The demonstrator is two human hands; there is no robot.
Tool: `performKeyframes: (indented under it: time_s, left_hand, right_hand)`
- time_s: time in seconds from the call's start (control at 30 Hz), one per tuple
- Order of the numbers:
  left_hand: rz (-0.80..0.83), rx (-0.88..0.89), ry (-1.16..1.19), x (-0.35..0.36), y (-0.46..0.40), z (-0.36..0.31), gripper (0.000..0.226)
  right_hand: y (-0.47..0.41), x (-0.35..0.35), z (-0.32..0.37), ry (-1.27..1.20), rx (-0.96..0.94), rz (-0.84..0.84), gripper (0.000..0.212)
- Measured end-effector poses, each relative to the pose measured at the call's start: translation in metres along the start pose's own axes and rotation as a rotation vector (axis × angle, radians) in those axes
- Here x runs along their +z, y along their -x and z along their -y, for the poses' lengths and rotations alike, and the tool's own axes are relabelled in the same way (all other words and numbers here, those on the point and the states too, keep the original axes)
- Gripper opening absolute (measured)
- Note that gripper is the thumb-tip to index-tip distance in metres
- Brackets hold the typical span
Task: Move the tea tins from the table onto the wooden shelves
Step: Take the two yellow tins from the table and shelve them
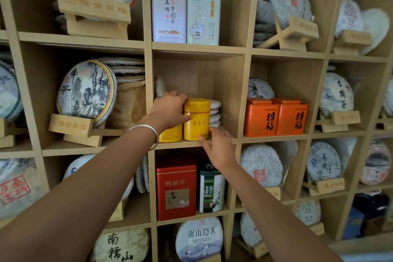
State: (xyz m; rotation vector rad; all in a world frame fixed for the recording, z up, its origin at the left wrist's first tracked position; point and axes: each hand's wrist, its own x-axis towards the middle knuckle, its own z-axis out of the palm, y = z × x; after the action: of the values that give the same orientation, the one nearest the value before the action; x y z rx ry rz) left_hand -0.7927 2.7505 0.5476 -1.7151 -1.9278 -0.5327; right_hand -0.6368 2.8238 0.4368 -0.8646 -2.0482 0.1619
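Two yellow tea tins stand side by side in the middle cubby of the wooden shelves point(198, 144). My left hand point(168, 110) grips the left yellow tin point(171, 133) from the top, hiding most of it, and its thumb lies against the right tin. The right yellow tin point(196, 120) stands upright with its label facing me. My right hand point(217, 148) reaches up to the shelf edge, its fingertips touching the lower right corner of that tin.
Stacked white tea cakes point(214, 114) sit behind the yellow tins. Two orange tins point(275, 118) fill the cubby to the right, a red tin point(176, 189) and a green-white tin point(211, 189) the one below, two white tins point(185, 11) the one above. Tea cakes on wooden stands fill the other cubbies.
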Motion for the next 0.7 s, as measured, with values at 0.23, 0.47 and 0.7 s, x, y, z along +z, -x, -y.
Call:
performKeyframes:
  time_s: [0.23, 0.47, 0.7]
  left_hand:
    - [0.002, 0.012, 0.002, -0.002, 0.001, -0.001, 0.059]
    - [-0.035, 0.01, 0.048, -0.008, 0.008, 0.0, 0.071]
    - [-0.088, 0.222, 0.162, -0.022, 0.019, -0.031, 0.051]
  right_hand:
    - [-0.002, 0.001, 0.001, 0.025, 0.013, 0.011, 0.034]
    - [-0.001, -0.005, -0.001, 0.027, -0.013, -0.01, 0.039]
    - [0.011, -0.051, -0.007, 0.232, -0.041, 0.028, 0.054]
